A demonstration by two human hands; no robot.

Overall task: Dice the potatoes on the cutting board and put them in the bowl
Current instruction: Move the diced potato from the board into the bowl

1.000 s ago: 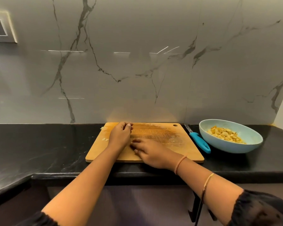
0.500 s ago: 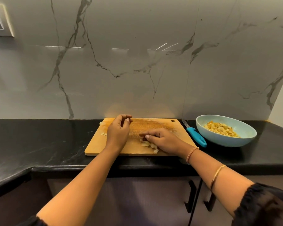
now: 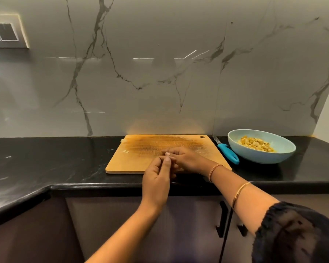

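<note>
- Diced potatoes sit heaped in the lt-blue bowl. It stands on the black counter, R of the cutting board and not touching it.
- A few stray potato bits lie on the board's L side, w/ one more at its far-L corner.
- Knife w/ blue handle lies on the counter btwn board & bowl. Blade points toward the wall; handle end is just beside the bowl's near wall.
- R hand lies palm-down on the board's near-middle, fingers bent & close together. What's under them is hidden, so can't tell if it holds any pieces.
- L hand is over the board's near edge, in front of the R hand & covering part of it. Fingers curled, thumb tip pressed to fingertips, right up against the R hand's fingers. Can't tell if anything is pinched.
- Two thin bangles on the R forearm; sheer black sleeve at lower R.
- Board is worn, w/ dark scoring across the far half & a hang hole in the far-R corner.
- Behind: grey marble-look wall w/ dark veins; switch plate upper L.
- Below the counter: dark cabinet doors w/ black handles.
</note>
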